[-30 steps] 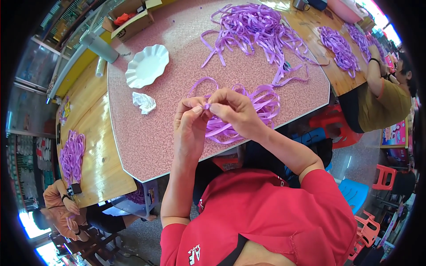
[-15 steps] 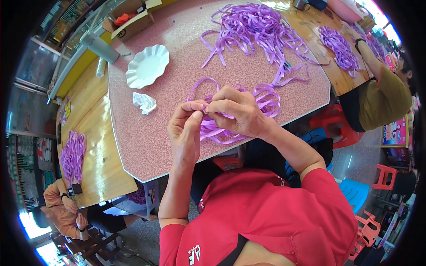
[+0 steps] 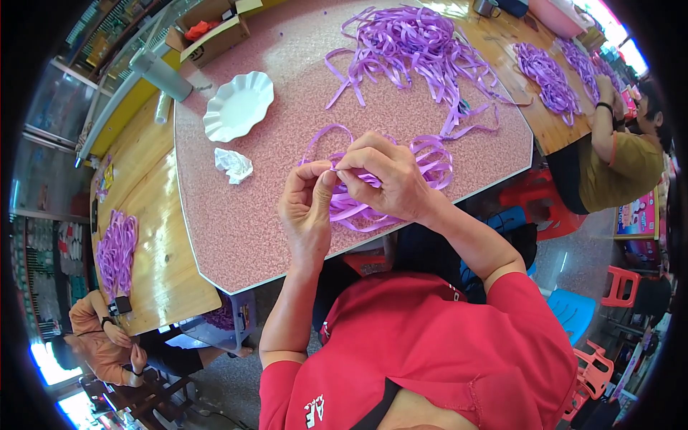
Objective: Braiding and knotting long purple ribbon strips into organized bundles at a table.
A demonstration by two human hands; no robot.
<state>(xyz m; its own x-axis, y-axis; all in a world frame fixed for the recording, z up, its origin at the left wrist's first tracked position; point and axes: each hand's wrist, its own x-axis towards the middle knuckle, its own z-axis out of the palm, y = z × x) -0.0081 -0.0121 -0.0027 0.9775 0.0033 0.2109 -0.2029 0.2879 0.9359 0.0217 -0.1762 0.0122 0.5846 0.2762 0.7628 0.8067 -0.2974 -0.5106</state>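
My left hand point(image 3: 308, 204) and my right hand point(image 3: 387, 178) meet fingertip to fingertip over the near part of the pink speckled table. Both are closed in a pinch on a purple ribbon; only a small bit of it shows between the fingertips. Beneath and behind the hands lies a loose coil of purple ribbons point(image 3: 431, 163), partly covered by my right hand. Farther back on the table spreads a big tangled heap of purple ribbons point(image 3: 405, 43), with a few strands trailing toward the coil.
On the pink table point(image 3: 236, 236) stand a white scalloped dish point(image 3: 239, 107) and crumpled white tissue point(image 3: 233, 165). A grey-green tumbler point(image 3: 161, 75) and a cardboard box point(image 3: 215, 32) are far left. Co-workers sit left point(image 3: 107, 351) and right point(image 3: 623, 168) beside purple ribbon bundles point(image 3: 118, 251).
My hands have drawn closer together at the fingertips, the left shifting slightly right. At the right, the co-worker has pulled the arm back and turned; the left co-worker's hands moved a little.
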